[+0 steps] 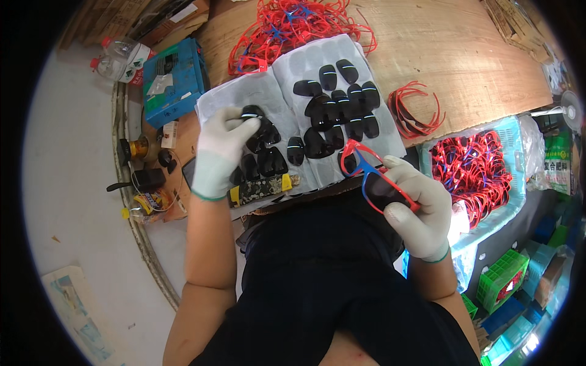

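My right hand [421,204], in a white glove, grips red and blue sunglasses [364,166] by the rim, thumb below and fingers above. A dark lens fills the rim nearest that hand; whether the other rim holds one I cannot tell, as dark shows through it. At the left, my gloved left hand [224,143] has its thumb and forefinger closed on a dark lens [251,112] over a group of lenses. More loose dark lenses [328,77] lie spread on the white padded sheet [244,90], some overlapping. A patterned yellow-ended bundle [261,189] lies at its near edge.
A heap of red frames [293,27] covers the table's far side. Several red pieces [415,113] lie to the right. Beside the table stands a light-blue basket [519,165] of red glasses. A blue box [176,82] and plastic bottles [119,61] are at the left.
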{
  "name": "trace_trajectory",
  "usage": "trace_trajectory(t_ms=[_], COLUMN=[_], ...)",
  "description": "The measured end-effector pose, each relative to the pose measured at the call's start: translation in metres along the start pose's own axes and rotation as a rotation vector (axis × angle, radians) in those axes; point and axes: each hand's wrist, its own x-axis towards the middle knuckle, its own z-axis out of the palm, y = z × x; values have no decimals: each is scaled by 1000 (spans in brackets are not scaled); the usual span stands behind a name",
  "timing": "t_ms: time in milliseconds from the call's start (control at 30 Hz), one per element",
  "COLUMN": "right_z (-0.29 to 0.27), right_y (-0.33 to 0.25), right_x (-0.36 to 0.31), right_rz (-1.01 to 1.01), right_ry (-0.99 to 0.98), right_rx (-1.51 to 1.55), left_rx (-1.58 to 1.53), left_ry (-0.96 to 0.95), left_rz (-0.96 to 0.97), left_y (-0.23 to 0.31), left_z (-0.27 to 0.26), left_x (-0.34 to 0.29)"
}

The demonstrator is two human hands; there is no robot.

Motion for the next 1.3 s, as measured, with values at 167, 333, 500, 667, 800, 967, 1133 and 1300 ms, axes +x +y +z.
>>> trace_trajectory(t_ms=[167, 333, 500, 667, 800, 967, 1133, 1300], right_z=[7, 14, 24, 30, 30, 31, 22, 46], right_y=[2, -17, -10, -3, -3, 3, 8, -14], right_x=[-2, 1, 0, 1, 0, -4, -4, 6], right_rz=[112, 316, 200, 147, 213, 88, 45, 216], right_ry=[124, 121, 160, 214, 186, 89, 14, -27], right_rx=[164, 315, 331, 379, 379, 361, 261, 283], left_rx=[81, 66, -42, -92, -86, -48, -158, -644], left_ry=[-6, 65, 70, 12, 37, 120, 117, -423], left_rz=[-128, -149, -169, -205, -233, -182, -145, 27], left_y=[-22, -22, -12, -28, -35, -36, -33, 2], left_z=[-29, -39, -42, -48, -50, -56, -64, -23], left_x=[-8, -17, -29, -25, -21, -25, -44, -105])
